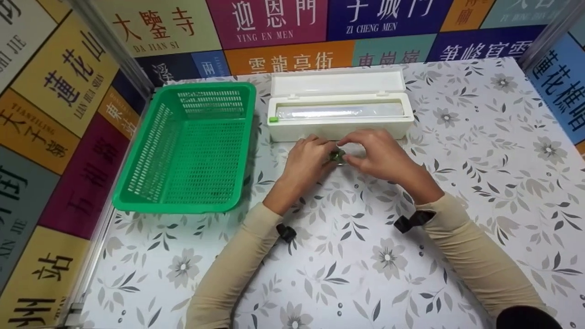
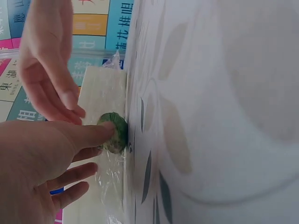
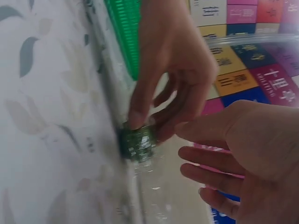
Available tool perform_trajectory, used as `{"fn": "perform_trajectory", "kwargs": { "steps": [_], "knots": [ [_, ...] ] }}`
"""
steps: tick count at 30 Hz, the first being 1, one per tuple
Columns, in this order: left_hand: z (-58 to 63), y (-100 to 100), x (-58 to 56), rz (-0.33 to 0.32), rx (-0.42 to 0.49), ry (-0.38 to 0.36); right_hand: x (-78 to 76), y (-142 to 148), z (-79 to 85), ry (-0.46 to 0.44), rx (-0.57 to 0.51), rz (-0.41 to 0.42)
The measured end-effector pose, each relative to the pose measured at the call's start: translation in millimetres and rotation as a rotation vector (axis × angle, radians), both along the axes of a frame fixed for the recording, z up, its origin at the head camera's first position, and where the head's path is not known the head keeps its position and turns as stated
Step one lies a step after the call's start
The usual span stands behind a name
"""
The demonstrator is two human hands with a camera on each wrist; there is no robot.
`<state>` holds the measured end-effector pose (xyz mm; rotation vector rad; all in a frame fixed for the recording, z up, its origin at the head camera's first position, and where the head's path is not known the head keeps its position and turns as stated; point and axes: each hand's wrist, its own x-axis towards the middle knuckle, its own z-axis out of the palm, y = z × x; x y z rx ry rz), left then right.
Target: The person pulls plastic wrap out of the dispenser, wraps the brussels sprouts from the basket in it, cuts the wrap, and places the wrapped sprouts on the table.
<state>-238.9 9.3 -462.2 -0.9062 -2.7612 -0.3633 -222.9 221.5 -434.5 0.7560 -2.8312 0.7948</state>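
Observation:
A small round green piece (image 2: pixel 113 132), mottled paler on one side, sits low at the tabletop in front of the white box. Clear cling film (image 2: pixel 111 179) lies around and beside it, glossy over its surface in the right wrist view. My left hand (image 1: pixel 311 157) pinches the green piece with the thumb on it. Just right of it, my right hand (image 1: pixel 381 154) hovers with fingers apart and gently bent, holding nothing that I can see. Its thumb and fingertips are close to the green piece; from the head view the left fingers partly hide that piece.
Directly behind the hands stands a white cling film box (image 1: pixel 338 131), lid raised, with a film roll (image 1: pixel 340 111) inside and a green slider (image 1: pixel 273 119) at its left end. A green plastic basket (image 1: pixel 247 151) stands to the left. Printed panels border the flowered tabletop.

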Motion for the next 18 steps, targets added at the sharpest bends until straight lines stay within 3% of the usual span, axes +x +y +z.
{"fn": "perform_trajectory", "kwargs": {
  "steps": [5,10,15,18],
  "knots": [
    [-3.2,-2.7,-0.8,0.001,0.036,0.002,-6.6,-1.6,-20.3,-0.051,0.046,-0.050],
    [-5.2,-7.2,4.2,0.023,0.186,-0.017,-7.4,-2.1,-26.8,-0.110,0.002,-0.107],
    [-5.2,-8.9,11.9,0.062,0.357,-0.239,-5.3,0.1,-24.4,-0.220,-0.065,-0.122],
    [-5.7,-7.2,12.5,0.051,0.463,-0.362,-3.6,0.9,-21.3,-0.258,-0.120,-0.105]
  ]
}}
